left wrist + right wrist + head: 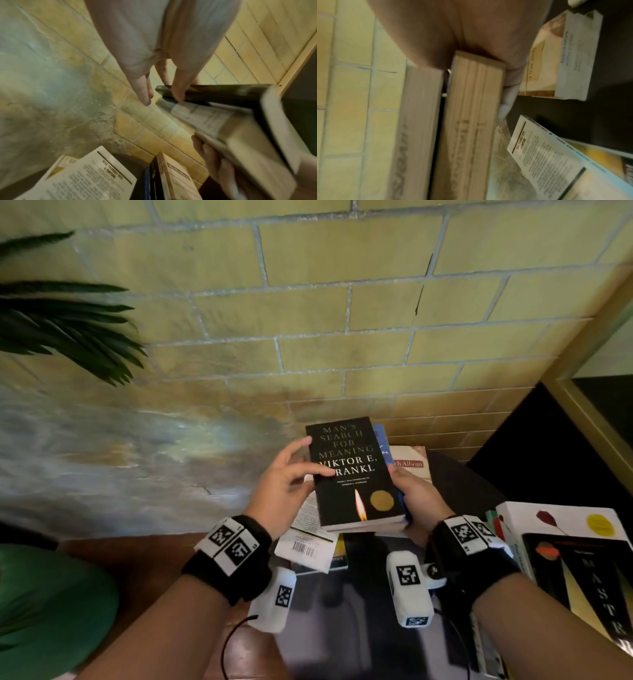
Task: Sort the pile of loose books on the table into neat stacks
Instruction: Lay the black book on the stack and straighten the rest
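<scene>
Two books held together above the table's loose pile.
Right hand [416, 501] grips the black book [354, 474] and blue book [382, 441] beneath, likely to carry as one; left hand [286, 477], fingers straight, touches the spine edge, seemingly squaring them.

Black book [356, 474] between left hand [284, 491] and right hand [419, 498]

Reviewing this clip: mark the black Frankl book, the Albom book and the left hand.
Black Frankl book [356, 474], head view, middle of front cover.
Albom book [409, 462], head view, author name on cover.
Left hand [284, 484], head view, back of hand.
</scene>
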Tool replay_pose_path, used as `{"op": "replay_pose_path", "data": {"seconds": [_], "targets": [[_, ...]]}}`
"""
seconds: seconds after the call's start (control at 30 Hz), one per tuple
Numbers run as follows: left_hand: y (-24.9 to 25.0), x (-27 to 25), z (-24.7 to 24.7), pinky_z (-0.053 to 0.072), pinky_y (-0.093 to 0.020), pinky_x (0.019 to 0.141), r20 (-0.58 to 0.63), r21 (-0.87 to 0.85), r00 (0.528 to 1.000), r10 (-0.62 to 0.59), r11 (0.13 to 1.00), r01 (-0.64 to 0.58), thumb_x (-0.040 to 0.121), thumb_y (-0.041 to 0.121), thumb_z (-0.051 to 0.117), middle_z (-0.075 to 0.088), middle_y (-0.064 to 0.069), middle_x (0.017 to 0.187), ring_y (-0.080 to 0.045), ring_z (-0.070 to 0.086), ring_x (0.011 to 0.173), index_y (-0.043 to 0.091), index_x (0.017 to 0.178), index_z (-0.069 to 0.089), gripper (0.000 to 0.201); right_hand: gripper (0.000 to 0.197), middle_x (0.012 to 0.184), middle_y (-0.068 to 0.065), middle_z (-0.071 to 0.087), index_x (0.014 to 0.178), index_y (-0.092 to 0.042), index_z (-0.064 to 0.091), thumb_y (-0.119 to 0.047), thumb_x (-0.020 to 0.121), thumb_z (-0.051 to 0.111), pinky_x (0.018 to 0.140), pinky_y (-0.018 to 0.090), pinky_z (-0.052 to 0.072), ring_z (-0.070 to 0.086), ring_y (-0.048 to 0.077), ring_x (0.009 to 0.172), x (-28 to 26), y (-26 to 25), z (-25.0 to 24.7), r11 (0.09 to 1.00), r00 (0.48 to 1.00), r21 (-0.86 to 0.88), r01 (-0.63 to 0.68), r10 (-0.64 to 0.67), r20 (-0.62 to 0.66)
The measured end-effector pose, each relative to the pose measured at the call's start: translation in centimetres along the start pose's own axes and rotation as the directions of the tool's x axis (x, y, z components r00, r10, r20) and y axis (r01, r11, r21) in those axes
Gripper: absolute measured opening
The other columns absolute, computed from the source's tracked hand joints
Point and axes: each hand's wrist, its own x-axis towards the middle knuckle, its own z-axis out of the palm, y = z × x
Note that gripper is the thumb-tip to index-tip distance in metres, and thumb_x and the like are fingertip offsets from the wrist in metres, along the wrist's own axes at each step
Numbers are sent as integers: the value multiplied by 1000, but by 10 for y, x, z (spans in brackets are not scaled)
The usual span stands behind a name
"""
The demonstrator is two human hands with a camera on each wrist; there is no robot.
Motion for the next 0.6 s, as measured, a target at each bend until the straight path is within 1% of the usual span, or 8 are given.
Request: {"op": "replay_pose_path", "data": {"seconds": [0.1,0.17,0.23,0.27,0.33,0.37,0.47,0.6], "targets": [[-2,-2,4,30,-42,118,37,-23,994,-99,995,99,93,1,47,29,15,153,-7,33,141,42,97,71,48,30,102,15,70,117,-6,59,-24,101,41,100,48,46,67,28,92,-2,1,0,999,1000,-34,16,-15,11],[2,-4,8,32,-47,115,49,-162,970,-238,957,243,87,30,62,28,15,155,-11,33,142,46,117,61,35,31,111,17,67,123,-7,54,-24,101,41,101,50,45,64,32,101,-3,3,0,1000,1000,-29,9,-9,26],[-6,-3,11,40,-50,110,108,-293,926,-362,879,377,70,45,77,44,11,145,-17,46,134,42,138,40,77,29,116,17,65,124,-10,54,-21,100,41,98,50,47,63,32,106,-5,5,2,999,998,-36,22,-20,55],[-9,-3,13,42,-51,107,141,-328,909,-392,848,416,71,38,79,53,7,137,-19,52,128,36,138,40,78,28,115,17,66,123,-11,54,-19,100,41,93,47,50,65,30,103,-6,5,4,998,996,-45,41,-37,76],[-10,-2,14,43,-51,106,128,-282,902,-413,857,432,82,13,73,64,1,120,-21,59,118,28,119,51,45,26,108,12,67,123,-13,51,-17,100,40,79,36,55,68,21,91,-6,5,10,993,990,-87,83,-72,118],[-13,-2,15,44,-50,106,93,-256,905,-414,869,424,83,4,69,65,1,114,-21,60,115,28,111,53,40,25,105,9,67,123,-14,50,-19,100,41,74,31,55,69,17,88,-6,5,14,988,988,-124,98,-81,134],[-23,-4,14,44,-46,106,-60,-256,911,-409,888,382,80,-9,68,64,4,111,-19,59,113,26,115,47,54,25,109,1,67,121,-19,51,-25,97,48,77,25,53,66,15,98,-8,5,27,951,978,-263,161,-117,174],[-36,-11,13,47,-37,98,-187,-158,910,-369,926,343,78,-9,69,62,11,103,-16,59,106,24,123,44,61,37,113,-4,62,129,-19,46,-8,94,47,68,9,49,64,1,92,-9,16,40,939,966,-300,171,-99,240]]}}
